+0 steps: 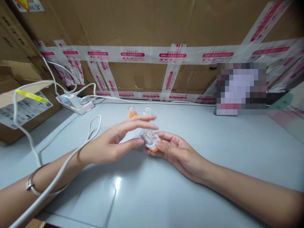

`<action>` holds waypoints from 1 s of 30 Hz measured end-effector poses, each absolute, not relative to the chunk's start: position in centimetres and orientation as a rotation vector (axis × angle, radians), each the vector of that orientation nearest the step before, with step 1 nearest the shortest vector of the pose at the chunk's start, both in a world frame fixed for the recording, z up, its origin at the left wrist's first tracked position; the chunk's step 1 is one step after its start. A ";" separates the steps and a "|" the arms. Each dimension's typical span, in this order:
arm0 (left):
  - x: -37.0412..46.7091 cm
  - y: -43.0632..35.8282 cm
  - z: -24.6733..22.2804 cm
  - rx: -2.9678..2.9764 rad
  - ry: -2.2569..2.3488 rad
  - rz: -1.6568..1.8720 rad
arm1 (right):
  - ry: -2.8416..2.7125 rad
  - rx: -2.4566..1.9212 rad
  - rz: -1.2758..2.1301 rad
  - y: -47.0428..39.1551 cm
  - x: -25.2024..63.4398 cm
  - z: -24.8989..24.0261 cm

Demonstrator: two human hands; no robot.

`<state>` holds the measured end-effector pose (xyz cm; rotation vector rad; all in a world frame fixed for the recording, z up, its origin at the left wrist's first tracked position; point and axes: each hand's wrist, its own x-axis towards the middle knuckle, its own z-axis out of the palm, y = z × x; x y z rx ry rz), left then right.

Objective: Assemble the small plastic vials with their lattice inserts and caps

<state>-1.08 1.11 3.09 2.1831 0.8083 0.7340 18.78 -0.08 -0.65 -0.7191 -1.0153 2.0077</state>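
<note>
Over the middle of the grey table, my right hand grips a small item with a clear top and a white and orange base. Thumb and fingers pinch it by the base, and the clear end tilts toward my left hand. The fingers of that left hand are stretched out above the clear top, somewhat blurred, with its thumb close beside it; whether the thumb touches, I cannot tell. Behind my hands stand a small clear piece with an orange ring and another small clear piece, partly hidden by my left fingers.
A white power strip with plugged-in cables sits at the back left. One white cable loops across my left forearm. Taped cardboard boxes wall off the back, and an open carton is at left. A pixelated upright object stands back right.
</note>
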 end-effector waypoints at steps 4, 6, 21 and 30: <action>-0.9 1.2 2.8 2.096 1.007 0.803 | -1.048 -0.734 1.988 -0.1 18.8 -0.7; -0.8 1.2 2.8 2.114 0.993 0.768 | -1.059 -0.733 1.989 -0.1 18.8 -0.7; -0.9 1.3 3.0 2.084 0.576 0.753 | -1.094 -0.502 2.249 0.1 19.5 -0.9; 0.3 1.4 1.1 1.816 0.772 0.948 | -0.894 -0.514 2.104 0.7 19.3 -1.0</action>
